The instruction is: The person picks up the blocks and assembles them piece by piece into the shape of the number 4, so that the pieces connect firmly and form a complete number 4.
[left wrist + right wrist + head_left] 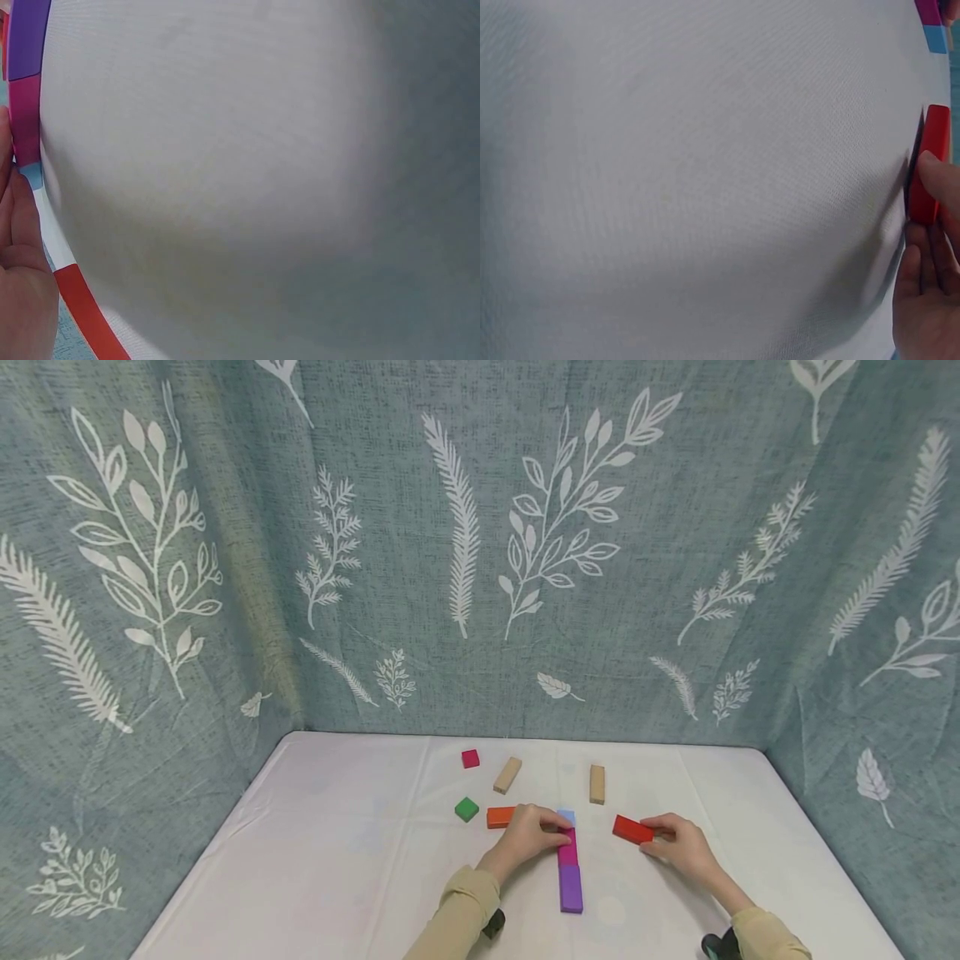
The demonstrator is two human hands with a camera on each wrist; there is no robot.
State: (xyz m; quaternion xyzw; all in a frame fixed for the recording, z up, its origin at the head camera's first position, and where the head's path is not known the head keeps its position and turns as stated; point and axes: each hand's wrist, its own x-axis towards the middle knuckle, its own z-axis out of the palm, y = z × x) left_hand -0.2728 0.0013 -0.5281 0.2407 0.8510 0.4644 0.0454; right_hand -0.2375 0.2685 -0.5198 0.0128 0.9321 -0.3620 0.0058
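A row of blocks lies on the table: a purple block (pixel 571 890) nearest, then a magenta block (pixel 567 850), then a light blue block (pixel 566 817) at the far end. My left hand (pixel 527 837) holds the magenta block from its left, fingertips near the light blue one. In the left wrist view only the edge of the hand (pixel 21 255) shows beside the row. To the right, my right hand (pixel 684 847) pinches a red block (pixel 630 828) by its near end. The right wrist view shows the thumb across that red block (pixel 932 135).
An orange block (pixel 500 817) lies just beyond my left hand, with a green block (pixel 467 810) to its left. Farther back are a small crimson block (pixel 470 759) and two wooden blocks, one tilted (pixel 507 775), one straight (pixel 597 784). Patterned cloth (pixel 480 677) surrounds the white table.
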